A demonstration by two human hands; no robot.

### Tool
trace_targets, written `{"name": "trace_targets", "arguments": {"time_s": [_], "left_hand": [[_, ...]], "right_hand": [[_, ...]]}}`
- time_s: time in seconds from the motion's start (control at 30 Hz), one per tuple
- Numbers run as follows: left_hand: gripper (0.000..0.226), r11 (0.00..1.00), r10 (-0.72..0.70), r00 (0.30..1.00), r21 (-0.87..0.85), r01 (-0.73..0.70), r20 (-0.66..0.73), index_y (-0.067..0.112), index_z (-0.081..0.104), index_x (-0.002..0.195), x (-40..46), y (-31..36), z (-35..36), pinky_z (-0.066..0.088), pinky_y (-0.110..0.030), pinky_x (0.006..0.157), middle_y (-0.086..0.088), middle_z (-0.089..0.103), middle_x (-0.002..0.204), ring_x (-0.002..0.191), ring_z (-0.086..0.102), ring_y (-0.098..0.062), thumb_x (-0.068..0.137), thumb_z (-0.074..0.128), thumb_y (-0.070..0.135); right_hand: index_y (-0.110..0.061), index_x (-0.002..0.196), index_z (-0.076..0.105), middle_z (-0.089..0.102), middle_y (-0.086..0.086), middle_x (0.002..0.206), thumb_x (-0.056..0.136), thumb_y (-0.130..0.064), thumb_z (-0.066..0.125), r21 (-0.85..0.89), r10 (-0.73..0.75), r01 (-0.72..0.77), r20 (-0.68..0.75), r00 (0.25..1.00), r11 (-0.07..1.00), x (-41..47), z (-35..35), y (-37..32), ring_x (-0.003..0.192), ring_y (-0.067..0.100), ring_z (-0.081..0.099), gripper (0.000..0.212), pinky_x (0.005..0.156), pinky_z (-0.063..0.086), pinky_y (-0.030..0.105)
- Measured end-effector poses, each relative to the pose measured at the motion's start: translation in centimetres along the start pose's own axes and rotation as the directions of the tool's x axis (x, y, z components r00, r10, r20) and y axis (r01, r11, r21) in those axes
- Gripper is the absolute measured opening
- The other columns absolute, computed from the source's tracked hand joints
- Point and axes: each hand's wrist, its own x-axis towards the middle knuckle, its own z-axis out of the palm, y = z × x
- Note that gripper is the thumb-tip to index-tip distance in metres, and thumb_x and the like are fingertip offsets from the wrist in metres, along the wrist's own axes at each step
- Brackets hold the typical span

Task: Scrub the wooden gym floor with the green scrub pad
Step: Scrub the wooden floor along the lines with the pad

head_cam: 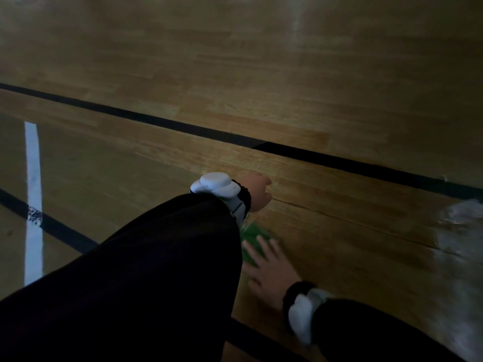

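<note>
The green scrub pad [254, 237] lies flat on the wooden gym floor [261, 74], a little to the five o'clock side of the view's centre. It shows as a bright, blurred green patch with soft, smeared edges; its left part is hidden behind a dark sleeve [146, 270], so its full outline cannot be made out.

The right hand [271, 273] comes in from five o'clock, fingers straight and spread, with the fingertips [261, 242] lying on the pad's near edge: an open, flat grip pressing down rather than curling round it. A black strap with a white device [300, 314] sits on that wrist.

The left hand [257, 192] is at the pad's twelve o'clock, just beyond it, close to the floor. Only its back and knuckle side show (the fingers are turned away), so I cannot tell whether that grip is open or closed. Its wrist carries a white wrist device [214, 185] too.

A black line [235, 137] crosses the boards from nine o'clock toward three o'clock, beyond both hands. A white line [33, 192] runs at nine o'clock, crossed by another black stripe. A pale, wet-looking smear [460, 231] gleams at three o'clock.
</note>
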Motion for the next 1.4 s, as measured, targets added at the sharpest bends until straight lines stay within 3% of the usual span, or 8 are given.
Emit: {"name": "trace_targets", "arguments": {"time_s": [0.13, 0.3, 0.47, 0.6, 0.77, 1.1, 1.3, 1.4], "left_hand": [[0.051, 1.000, 0.013, 1.000, 0.016, -0.013, -0.011, 0.012, 0.028, 0.151, -0.2, 0.7, 0.0, 0.039, -0.040, 0.109, -0.008, 0.034, 0.153, 0.135, 0.042, -0.028, 0.104, 0.038, 0.030], [0.051, 0.999, 0.008, 1.000, 0.040, -0.007, -0.011, 0.014, 0.029, 0.150, -0.1, 0.9, 0.3, 0.040, -0.041, 0.108, -0.007, 0.034, 0.153, 0.133, 0.044, -0.029, 0.103, 0.040, 0.032], [0.051, 0.999, 0.010, 1.000, 0.053, -0.010, -0.011, 0.012, 0.029, 0.150, -0.7, 1.0, 0.4, 0.036, -0.039, 0.111, -0.008, 0.032, 0.155, 0.137, 0.039, -0.028, 0.103, 0.040, 0.030], [0.050, 0.999, -0.002, 1.000, 0.042, 0.002, -0.006, 0.011, 0.032, 0.149, -1.0, 1.0, 1.1, 0.036, -0.036, 0.109, -0.009, 0.034, 0.153, 0.136, 0.040, -0.028, 0.103, 0.040, 0.028], [0.049, 0.998, -0.019, 0.999, 0.067, 0.017, 0.033, 0.012, 0.032, 0.148, -0.7, 0.6, 2.1, 0.039, -0.038, 0.106, -0.009, 0.035, 0.152, 0.133, 0.042, -0.029, 0.103, 0.040, 0.031], [0.049, 0.996, -0.001, 0.997, 0.089, -0.006, 0.081, 0.011, 0.028, 0.150, -0.4, 1.6, 1.2, 0.039, -0.037, 0.108, -0.010, 0.032, 0.154, 0.135, 0.041, -0.029, 0.104, 0.037, 0.028], [0.051, 0.989, -0.028, 0.997, 0.144, 0.017, 0.076, 0.012, 0.025, 0.151, -1.0, 1.2, -3.6, 0.037, -0.037, 0.109, -0.010, 0.028, 0.156, 0.138, 0.037, -0.029, 0.103, 0.040, 0.022], [0.063, 0.985, 0.017, 0.997, 0.171, -0.030, 0.076, 0.014, 0.015, 0.154, -1.1, 0.8, -6.2, 0.035, -0.037, 0.111, -0.010, 0.024, 0.158, 0.141, 0.033, -0.028, 0.100, 0.048, 0.015]], "right_hand": [[-0.034, 0.153, 0.011, -0.003, -0.002, 0.163, 0.105, -0.040, 0.023, 0.078, -0.274, 0.270, 0.050, 0.960, 0.960, -1.1, 3.5, -3.9, 0.143, 0.023, -0.024, 0.050, 0.114, -0.025, 0.048], [-0.032, 0.149, 0.029, 0.025, 0.001, 0.158, 0.101, -0.034, 0.036, -0.043, -0.310, 0.309, -0.019, 0.951, 0.950, -0.8, 3.3, -1.1, 0.148, 0.031, 0.010, 0.048, 0.118, 0.011, 0.057], [-0.038, 0.152, 0.003, -0.009, -0.004, 0.162, 0.103, -0.034, 0.027, -0.032, 0.058, -0.061, -0.089, 0.994, 0.998, -1.4, -0.8, 3.7, 0.149, 0.028, -0.011, 0.055, 0.117, -0.010, 0.048], [-0.037, 0.152, -0.002, -0.014, -0.001, 0.161, 0.103, -0.033, 0.023, 0.077, 0.397, -0.390, -0.142, 0.907, 0.918, -2.8, -3.0, 9.7, 0.149, 0.029, -0.012, 0.056, 0.119, -0.006, 0.047], [-0.035, 0.153, -0.001, -0.015, 0.000, 0.161, 0.103, -0.036, 0.021, 0.169, 0.548, -0.531, -0.080, 0.832, 0.831, -2.5, -3.4, 10.3, 0.148, 0.032, -0.013, 0.055, 0.120, -0.004, 0.047], [-0.031, 0.154, 0.009, -0.010, -0.001, 0.162, 0.106, -0.024, 0.028, 0.037, -0.071, 0.068, 0.096, 0.993, 0.997, 0.5, -1.4, 1.0, 0.148, 0.031, -0.015, 0.052, 0.121, -0.003, 0.051], [-0.024, 0.155, 0.012, 0.002, 0.001, 0.163, 0.099, 0.010, 0.029, 0.284, 0.195, -0.202, 0.051, 0.979, 0.938, -0.2, -9.0, 5.9, 0.150, 0.028, 0.003, 0.068, 0.122, 0.012, 0.043], [-0.018, 0.149, 0.032, 0.029, 0.006, 0.156, 0.101, 0.000, 0.034, 0.419, 0.273, -0.213, -0.087, 0.958, 0.883, 0.2, -14.1, 7.1, 0.144, 0.029, 0.025, 0.051, 0.117, 0.024, 0.041]]}}
